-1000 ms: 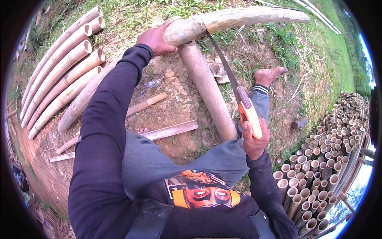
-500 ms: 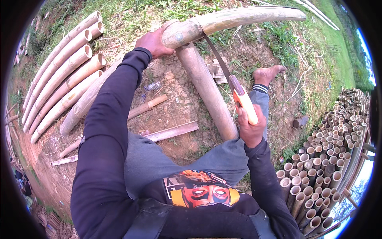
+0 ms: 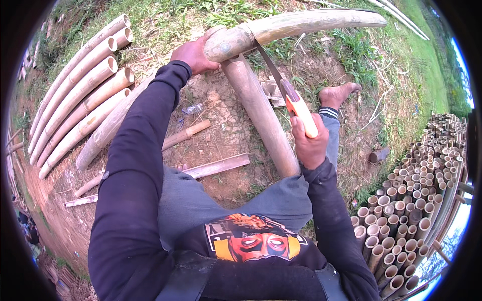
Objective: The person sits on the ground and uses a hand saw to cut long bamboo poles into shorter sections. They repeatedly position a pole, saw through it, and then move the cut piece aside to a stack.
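**One saw (image 3: 271, 66) set into one bamboo pole (image 3: 311, 24)**

Hands observed: two. The right hand (image 3: 311, 143) has its fingers closed around the saw's single orange handle. The left hand (image 3: 193, 56) rests against the near end of the bamboo pole; its fingertips pass out of sight behind, so how tightly they close cannot be told.

The bamboo pole lies crosswise at the top of the view, over one support pole (image 3: 261, 115), which slants down to the gray trousers (image 3: 236, 200). The saw's one blade meets the bamboo pole at a thin dark line, just right of the support pole's upper part.

Ground, left side: six open-ended poles (image 3: 83, 90) side by side, plus one thicker pole (image 3: 115, 123) passing beneath the left sleeve (image 3: 135, 145). Between the arms: one slim bamboo length (image 3: 188, 134) and one split piece (image 3: 218, 165), apart.

Right side: one bare foot (image 3: 339, 94), one dark block (image 3: 379, 154) and one stack of cut tubes (image 3: 396, 210), too numerous for a reliable count. Upper right corner: two pale rods (image 3: 399, 19).
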`<action>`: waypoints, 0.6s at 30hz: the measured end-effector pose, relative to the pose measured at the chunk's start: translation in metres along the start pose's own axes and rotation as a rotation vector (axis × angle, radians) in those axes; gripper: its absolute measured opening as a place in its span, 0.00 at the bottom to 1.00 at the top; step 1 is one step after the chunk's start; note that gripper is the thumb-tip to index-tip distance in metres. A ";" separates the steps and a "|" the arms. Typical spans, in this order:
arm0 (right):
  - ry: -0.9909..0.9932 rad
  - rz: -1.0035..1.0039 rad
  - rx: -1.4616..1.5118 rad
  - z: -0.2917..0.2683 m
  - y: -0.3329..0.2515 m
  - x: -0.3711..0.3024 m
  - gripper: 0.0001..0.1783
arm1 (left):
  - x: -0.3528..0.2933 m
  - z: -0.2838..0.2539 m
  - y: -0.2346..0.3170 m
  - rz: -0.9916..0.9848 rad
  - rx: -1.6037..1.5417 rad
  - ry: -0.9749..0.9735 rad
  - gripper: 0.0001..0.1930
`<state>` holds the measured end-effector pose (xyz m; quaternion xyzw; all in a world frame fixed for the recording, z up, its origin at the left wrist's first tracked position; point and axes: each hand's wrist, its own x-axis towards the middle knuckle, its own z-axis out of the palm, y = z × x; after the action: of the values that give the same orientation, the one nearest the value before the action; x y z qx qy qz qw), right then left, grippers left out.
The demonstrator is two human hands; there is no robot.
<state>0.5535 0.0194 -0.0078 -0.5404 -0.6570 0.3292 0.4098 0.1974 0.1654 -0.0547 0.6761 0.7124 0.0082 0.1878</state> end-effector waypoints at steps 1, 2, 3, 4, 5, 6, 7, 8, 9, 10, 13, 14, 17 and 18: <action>0.003 -0.019 -0.049 -0.023 -0.006 -0.035 0.08 | 0.000 0.005 -0.002 0.005 -0.010 0.007 0.54; 0.014 -0.053 -0.091 -0.036 -0.007 -0.057 0.08 | 0.003 0.008 -0.005 0.013 -0.023 -0.004 0.53; 0.059 -0.140 -0.114 -0.041 -0.006 -0.068 0.08 | 0.005 0.010 -0.008 0.019 -0.028 -0.012 0.53; 0.027 -0.082 -0.107 -0.036 0.000 -0.064 0.08 | 0.007 0.013 -0.010 0.020 -0.004 0.016 0.52; 0.036 -0.074 -0.085 -0.021 0.008 -0.045 0.08 | 0.008 0.014 -0.011 0.015 -0.001 0.003 0.52; 0.062 -0.107 -0.052 -0.003 0.016 -0.018 0.09 | 0.009 0.015 -0.011 0.012 0.001 -0.004 0.53; 0.029 -0.019 -0.026 0.022 0.027 0.018 0.10 | 0.009 0.014 -0.010 0.008 0.002 -0.006 0.53; 0.018 -0.014 0.058 0.050 0.037 0.058 0.12 | 0.008 0.013 -0.008 0.001 0.012 0.004 0.53; 0.037 -0.129 0.007 0.072 0.043 0.092 0.13 | 0.006 0.010 -0.005 -0.007 0.028 0.017 0.53; 0.010 -0.039 -0.060 0.084 0.047 0.115 0.13 | 0.003 0.008 -0.003 -0.011 0.038 0.023 0.53; -0.027 -0.095 -0.025 0.070 0.040 0.106 0.14 | 0.000 0.003 0.001 -0.026 0.018 -0.012 0.54; -0.013 -0.087 0.036 0.050 0.033 0.073 0.13 | 0.000 0.002 0.000 0.027 0.001 0.022 0.53; -0.032 0.089 -0.075 -0.027 0.010 -0.038 0.09 | 0.005 0.009 -0.005 0.002 0.017 0.009 0.53; -0.010 0.003 -0.100 -0.043 0.006 -0.062 0.09 | 0.006 0.012 -0.008 0.020 0.006 0.015 0.54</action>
<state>0.5992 -0.0410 -0.0052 -0.5596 -0.6739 0.2992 0.3784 0.1926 0.1678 -0.0692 0.6837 0.7070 0.0127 0.1804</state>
